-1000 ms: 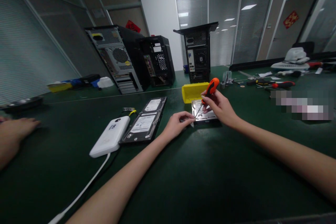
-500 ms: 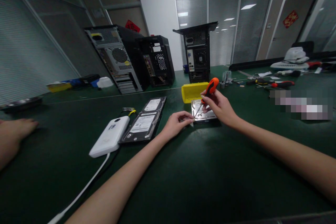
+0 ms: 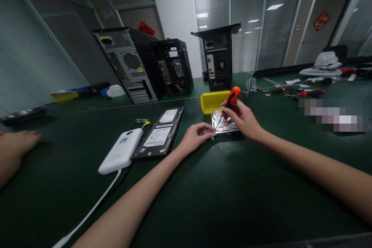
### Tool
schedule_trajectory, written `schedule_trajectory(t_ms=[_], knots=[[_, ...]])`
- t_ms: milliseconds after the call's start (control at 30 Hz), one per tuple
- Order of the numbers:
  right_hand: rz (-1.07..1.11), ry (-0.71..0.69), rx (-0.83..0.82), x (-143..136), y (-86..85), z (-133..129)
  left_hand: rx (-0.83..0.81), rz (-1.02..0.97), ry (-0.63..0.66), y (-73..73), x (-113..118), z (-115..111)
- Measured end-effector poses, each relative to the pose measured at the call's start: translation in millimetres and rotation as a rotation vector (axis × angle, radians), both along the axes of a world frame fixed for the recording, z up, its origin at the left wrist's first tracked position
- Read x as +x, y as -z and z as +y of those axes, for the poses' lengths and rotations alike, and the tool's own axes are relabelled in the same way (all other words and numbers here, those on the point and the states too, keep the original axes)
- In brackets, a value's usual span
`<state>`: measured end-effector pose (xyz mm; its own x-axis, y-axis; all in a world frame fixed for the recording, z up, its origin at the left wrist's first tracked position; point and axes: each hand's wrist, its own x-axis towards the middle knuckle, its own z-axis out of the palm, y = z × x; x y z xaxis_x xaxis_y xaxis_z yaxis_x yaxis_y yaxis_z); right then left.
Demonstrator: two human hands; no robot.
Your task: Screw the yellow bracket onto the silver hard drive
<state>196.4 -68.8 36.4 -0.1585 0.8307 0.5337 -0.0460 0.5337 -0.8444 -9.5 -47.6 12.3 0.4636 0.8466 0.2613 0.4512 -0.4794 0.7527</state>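
Note:
My right hand [image 3: 246,121] is closed on a screwdriver [image 3: 233,95] with an orange and black handle. Its slanted shaft reaches down to the near left corner of a silver hard drive [image 3: 231,128] lying on the table. At that same corner my left hand [image 3: 195,138] has thumb and index finger together, gripping the drive's edge beside the screwdriver tip. The fingers hide the exact spot where the tip meets the drive. Directly behind the drive stands a yellow plastic case [image 3: 213,102].
Left of my hands lie two more hard drives [image 3: 158,135] and a white power bank [image 3: 122,151] with a cable. Computer cases [image 3: 145,62] stand at the back. Pliers [image 3: 312,93] and small tools lie right. Another person's hand [image 3: 20,143] rests at the left edge.
The screwdriver handle has shifted very slightly left and down with my right hand. My left hand stays at the drive's corner.

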Motion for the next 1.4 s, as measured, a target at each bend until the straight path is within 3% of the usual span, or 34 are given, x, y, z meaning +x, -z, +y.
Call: schedule_trajectory(t_ms=[633,967,1133,1233,1333,1400], knots=[[0.010,0.008,0.012,-0.2,0.5,2.8,-0.162,-0.027,0.040,2.0,-5.7,10.2],[0.098,0.051,-0.028,3.9,-1.6,9.3,-0.086,0.008,0.064,-0.4,-6.5,8.5],[0.218,0.260,-0.066,34.6,4.7,34.5,0.028,0.056,0.026,-0.4,-2.3,4.1],[0.245,0.461,-0.090,63.2,19.8,51.9,0.143,0.052,-0.019,-5.1,6.0,-3.8],[0.209,0.556,-0.126,85.6,39.2,63.2,0.279,0.053,-0.107,-13.4,19.0,-10.8],[0.171,0.607,-0.128,93.6,49.8,65.3,0.342,0.096,-0.090,-18.5,30.3,-12.7]])
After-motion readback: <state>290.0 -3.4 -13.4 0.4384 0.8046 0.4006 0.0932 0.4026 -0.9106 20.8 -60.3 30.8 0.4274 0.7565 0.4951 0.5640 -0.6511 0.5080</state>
